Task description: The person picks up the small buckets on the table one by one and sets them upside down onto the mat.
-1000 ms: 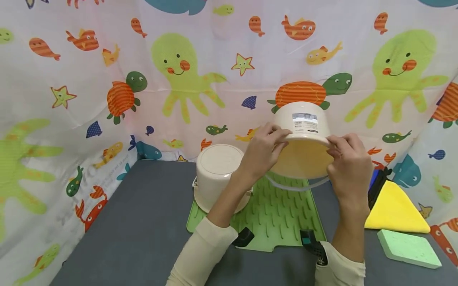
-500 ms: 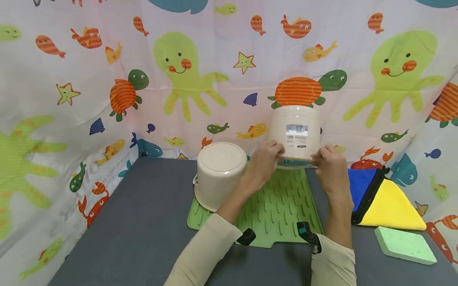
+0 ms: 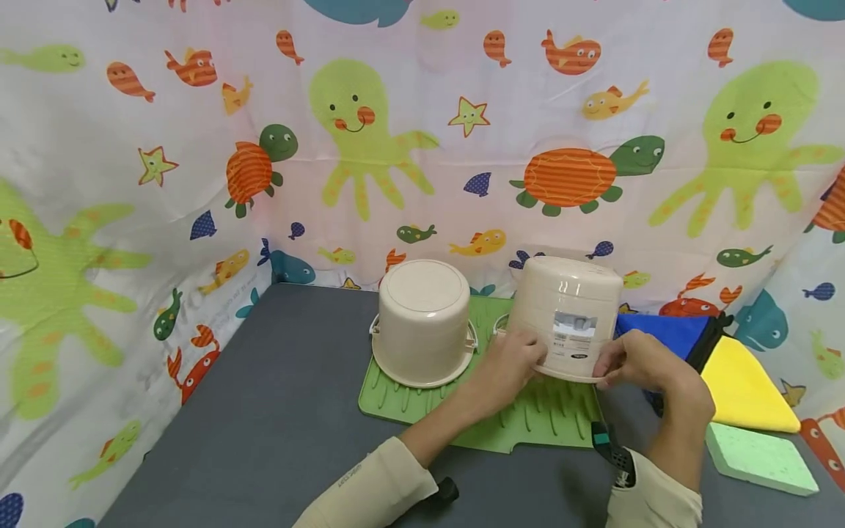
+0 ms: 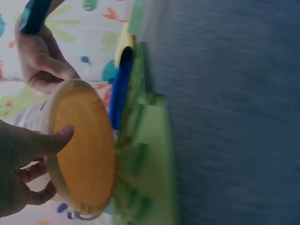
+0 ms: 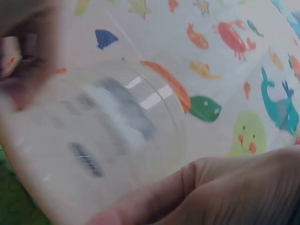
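A cream bucket [image 3: 566, 312] with a paper label is upside down and tilted over the right part of a green ridged mat [image 3: 488, 437]. My left hand [image 3: 518, 367] grips its near rim; in the left wrist view the thumb lies over the bucket's orange-looking opening [image 4: 89, 154]. On the other side of the label, my right hand [image 3: 640, 363] pinches the same rim. Whether the far rim touches the mat is hidden. A second cream bucket [image 3: 425, 323] stands upside down on the mat's left part, its handle lowered around its base.
Right of the mat lie a blue cloth [image 3: 663, 331] with black trim and a yellow cloth [image 3: 749, 389]. A pale green sponge [image 3: 761, 458] sits in front of them on the dark grey table [image 3: 264, 425]. A sea-animal printed curtain [image 3: 462, 147] closes off the back and sides.
The held bucket has come down from in front of the curtain toward the mat, both hands still gripping its rim. Its opening no longer shows in the head view. The other bucket has stayed put.
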A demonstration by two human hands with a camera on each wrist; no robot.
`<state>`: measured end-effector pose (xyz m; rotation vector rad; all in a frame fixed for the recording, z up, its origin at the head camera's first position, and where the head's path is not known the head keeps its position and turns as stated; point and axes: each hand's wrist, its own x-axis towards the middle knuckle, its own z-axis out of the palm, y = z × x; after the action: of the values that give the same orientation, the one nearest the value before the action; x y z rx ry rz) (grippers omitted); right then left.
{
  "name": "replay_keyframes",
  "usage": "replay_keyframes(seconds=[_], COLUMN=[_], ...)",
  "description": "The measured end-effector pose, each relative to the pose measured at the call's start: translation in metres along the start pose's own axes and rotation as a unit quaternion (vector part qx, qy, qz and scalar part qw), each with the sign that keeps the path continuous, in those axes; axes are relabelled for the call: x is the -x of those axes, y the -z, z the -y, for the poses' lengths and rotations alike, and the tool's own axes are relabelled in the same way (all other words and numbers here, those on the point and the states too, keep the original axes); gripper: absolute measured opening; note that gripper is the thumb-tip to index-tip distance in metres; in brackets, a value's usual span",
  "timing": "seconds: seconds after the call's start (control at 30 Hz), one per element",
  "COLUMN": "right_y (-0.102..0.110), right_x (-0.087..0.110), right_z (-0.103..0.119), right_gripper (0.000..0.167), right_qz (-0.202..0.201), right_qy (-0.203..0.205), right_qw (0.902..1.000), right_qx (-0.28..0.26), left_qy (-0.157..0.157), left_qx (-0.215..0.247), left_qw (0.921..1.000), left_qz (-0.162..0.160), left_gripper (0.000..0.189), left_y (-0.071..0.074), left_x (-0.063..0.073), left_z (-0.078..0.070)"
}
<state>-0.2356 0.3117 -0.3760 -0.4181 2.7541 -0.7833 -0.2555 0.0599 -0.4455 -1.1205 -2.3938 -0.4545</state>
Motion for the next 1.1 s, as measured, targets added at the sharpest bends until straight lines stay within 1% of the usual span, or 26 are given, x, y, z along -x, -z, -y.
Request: replay_keyframes(seconds=[0.07,0.13,0.2,0.27,0.3,0.37,0.4,0.43,0.47,0.5,0.53,0.57,0.6,0.63,0.67,0.7,0.73,0.77,0.8,0.83,0.87,0.9,1.0,1.1], right_y=[-0.002,-0.005,-0.009,-0.011,-0.012,-0.013,-0.014,-0.015,-0.016,-0.017,-0.018,-0.019,-0.02,-0.02,-0.02,-0.02,-0.019,-0.019,-0.019,-0.019,-0.019,-0.02,-0.023,-0.026], right_x=[-0.001,-0.005,-0.008,-0.009,-0.009,-0.008,-0.007,-0.007,-0.007,-0.007,-0.008,-0.009,-0.011,-0.012,-0.013,-0.014,-0.014,-0.014,-0.014,-0.014,-0.014,-0.015,-0.018,-0.023], right_z=[-0.008,-0.014,-0.018,-0.021,-0.023,-0.026,-0.028,-0.03,-0.032,-0.033,-0.034,-0.034,-0.033,-0.033,-0.033,-0.033,-0.032,-0.033,-0.034,-0.035,-0.036,-0.036,-0.034,-0.03], right_gripper=[0.006,0.008,0.014,0.024,0.035,0.067,0.083,0.097,0.108,0.117,0.122,0.122,0.121,0.121,0.12,0.121,0.121,0.121,0.12,0.12,0.12,0.12,0.117,0.114], right_qz=[0.034,0.055,0.052,0.023,0.003,-0.032,-0.047,-0.057,-0.061,-0.062,-0.059,-0.057,-0.056,-0.055,-0.054,-0.053,-0.052,-0.05,-0.048,-0.044,-0.039,-0.036,-0.025,-0.024], right_qy=[0.017,0.027,0.021,-0.001,-0.013,-0.021,-0.015,0.001,0.021,0.041,0.06,0.073,0.083,0.09,0.094,0.097,0.097,0.1,0.103,0.104,0.107,0.108,0.108,0.115], right_qw=[0.9991,0.9975,0.9981,0.9997,0.9999,0.9986,0.9971,0.9949,0.9918,0.9878,0.9835,0.9806,0.9784,0.977,0.9764,0.976,0.9759,0.9757,0.9754,0.9752,0.9751,0.9747,0.9738,0.9724], right_qx=[-0.021,-0.034,-0.027,-0.012,-0.01,-0.037,-0.058,-0.084,-0.11,-0.137,-0.161,-0.172,-0.181,-0.185,-0.186,-0.188,-0.188,-0.188,-0.189,-0.19,-0.191,-0.192,-0.199,-0.201], left_qy=[0.005,0.017,0.03,0.043,0.052,0.071,0.079,0.084,0.094,0.107,0.128,0.15,0.173,0.189,0.211,0.227,0.239,0.241,0.242,0.243,0.248,0.248,0.251,0.253], left_qx=[0.007,0.015,0.022,0.022,0.023,0.031,0.038,0.045,0.062,0.085,0.111,0.137,0.153,0.157,0.174,0.197,0.214,0.223,0.222,0.232,0.25,0.255,0.227,0.219], left_qw=[0.9996,0.9981,0.9955,0.9928,0.9911,0.9865,0.9836,0.9806,0.9759,0.9715,0.9666,0.963,0.9608,0.9615,0.9572,0.9516,0.9461,0.9441,0.9439,0.9412,0.935,0.9338,0.9407,0.9422], left_qz=[0.027,0.058,0.088,0.11,0.12,0.144,0.158,0.171,0.187,0.194,0.193,0.177,0.153,0.122,0.094,0.064,0.044,0.031,0.031,0.035,0.039,0.039,0.03,0.02], left_gripper=[0.023,0.026,0.025,0.024,0.023,0.02,0.019,0.02,0.019,0.02,0.022,0.023,0.026,0.032,0.038,0.048,0.06,0.072,0.084,0.094,0.101,0.103,0.102,0.103], left_y=[-0.007,-0.012,-0.015,-0.017,-0.016,-0.014,-0.013,-0.01,-0.007,-0.003,0.001,0.006,0.011,0.016,0.02,0.023,0.024,0.025,0.025,0.024,0.023,0.022,0.023,0.025], left_x=[0.008,0.016,0.022,0.026,0.027,0.028,0.028,0.027,0.027,0.026,0.025,0.024,0.022,0.021,0.02,0.019,0.018,0.018,0.018,0.018,0.018,0.019,0.02,0.021], left_z=[0.0,0.001,0.002,0.002,0.002,0.001,0.001,0.002,0.002,0.002,0.003,0.004,0.005,0.006,0.008,0.009,0.011,0.011,0.011,0.011,0.011,0.01,0.008,0.007])
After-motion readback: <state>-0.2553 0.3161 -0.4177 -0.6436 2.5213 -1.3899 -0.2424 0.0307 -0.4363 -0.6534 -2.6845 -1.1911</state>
